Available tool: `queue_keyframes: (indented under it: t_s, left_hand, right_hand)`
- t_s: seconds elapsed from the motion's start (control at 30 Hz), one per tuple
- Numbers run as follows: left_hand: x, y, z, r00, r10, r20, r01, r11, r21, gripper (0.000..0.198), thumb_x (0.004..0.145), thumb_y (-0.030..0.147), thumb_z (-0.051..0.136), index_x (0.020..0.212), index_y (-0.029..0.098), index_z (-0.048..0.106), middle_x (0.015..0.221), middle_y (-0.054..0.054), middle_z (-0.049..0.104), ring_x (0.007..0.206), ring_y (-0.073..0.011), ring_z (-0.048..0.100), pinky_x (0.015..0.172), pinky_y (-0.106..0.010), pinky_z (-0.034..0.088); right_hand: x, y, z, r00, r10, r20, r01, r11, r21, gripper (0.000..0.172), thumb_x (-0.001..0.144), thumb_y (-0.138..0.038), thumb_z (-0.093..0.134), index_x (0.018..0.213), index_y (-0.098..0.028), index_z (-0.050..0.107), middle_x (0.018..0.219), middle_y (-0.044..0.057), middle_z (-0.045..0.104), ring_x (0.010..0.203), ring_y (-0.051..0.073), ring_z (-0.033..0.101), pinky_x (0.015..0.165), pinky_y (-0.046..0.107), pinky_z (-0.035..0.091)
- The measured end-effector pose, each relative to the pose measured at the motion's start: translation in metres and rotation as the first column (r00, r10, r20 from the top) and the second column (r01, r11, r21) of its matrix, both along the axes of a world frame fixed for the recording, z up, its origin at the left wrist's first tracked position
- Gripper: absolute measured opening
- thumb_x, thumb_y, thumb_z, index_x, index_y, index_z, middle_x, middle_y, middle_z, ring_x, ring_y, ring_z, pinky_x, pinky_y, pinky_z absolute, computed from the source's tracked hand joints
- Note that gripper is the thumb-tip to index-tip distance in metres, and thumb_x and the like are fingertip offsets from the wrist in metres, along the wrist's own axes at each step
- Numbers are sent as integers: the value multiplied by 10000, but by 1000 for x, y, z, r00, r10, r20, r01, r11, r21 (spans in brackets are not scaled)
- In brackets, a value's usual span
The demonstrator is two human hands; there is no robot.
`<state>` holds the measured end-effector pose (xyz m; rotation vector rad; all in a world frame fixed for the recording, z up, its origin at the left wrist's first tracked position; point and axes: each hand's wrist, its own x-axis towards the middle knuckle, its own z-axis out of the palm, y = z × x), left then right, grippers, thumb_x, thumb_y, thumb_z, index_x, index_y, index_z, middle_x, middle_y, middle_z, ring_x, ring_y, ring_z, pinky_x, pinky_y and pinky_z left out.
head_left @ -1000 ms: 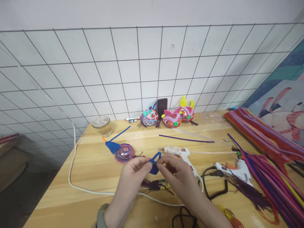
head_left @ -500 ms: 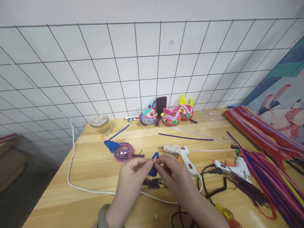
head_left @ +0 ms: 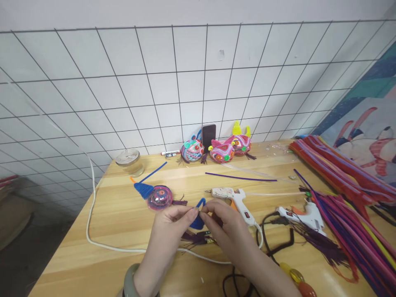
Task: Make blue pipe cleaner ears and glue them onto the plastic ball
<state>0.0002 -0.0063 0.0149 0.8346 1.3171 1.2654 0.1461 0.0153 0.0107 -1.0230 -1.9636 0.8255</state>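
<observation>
Both my hands meet over the middle of the table, fingertips pinched together on a blue pipe cleaner (head_left: 197, 223). Its lower part is wound into a dense flat patch, and a bent loop sticks up above the fingers. My left hand (head_left: 173, 225) grips it from the left, my right hand (head_left: 227, 222) from the right; the fingers hide the spot between them. Left of the hands lies a round, shiny coiled ornament (head_left: 159, 197) with a purple tassel. A blue wound triangle (head_left: 143, 190) with a loose blue end touches its upper left.
A white glue gun (head_left: 238, 202) lies just beyond my right hand, another (head_left: 309, 216) farther right among black cables. Bundles of pipe cleaners (head_left: 349, 231) cover the right side. Finished animal ornaments (head_left: 222, 152) and a phone (head_left: 208, 138) stand by the wall. A glass jar (head_left: 129, 163) is far left.
The whole view has shifted slightly. My hands keep nearly the same pinch on the blue pipe cleaner, and the things on the table stay where they were.
</observation>
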Motion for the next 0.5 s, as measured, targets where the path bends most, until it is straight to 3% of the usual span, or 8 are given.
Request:
queue_keyframes:
  t_s: [0.27,0.37,0.5]
  left_hand:
    - [2,-1,1,998,17,60,-16,1000,-22,102,621,267,738,645,170,722,569,-4,697,484,-96,580,500,-189,482]
    - [0,1,2,989,47,138,-43,998,-35,115,601,262,752,622,156,715,581,-11,704,511,-97,591,526,-184,478]
    - [-4,4,4,979,73,189,-66,997,-44,138,579,253,767,618,132,713,604,-29,711,557,-106,603,576,-192,472]
  right_hand:
    - [-3,1,0,1000,-24,-5,24,999,-29,102,826,-153,503,758,-186,573,690,-2,554,571,119,496,534,225,377]
    - [-1,2,2,997,-63,-50,53,983,-177,105,832,-233,507,776,-187,582,589,-26,513,506,114,491,479,216,373]
    - [3,5,8,991,-68,-113,12,902,-432,213,838,-349,492,859,-167,600,493,-55,460,420,102,473,410,200,351]
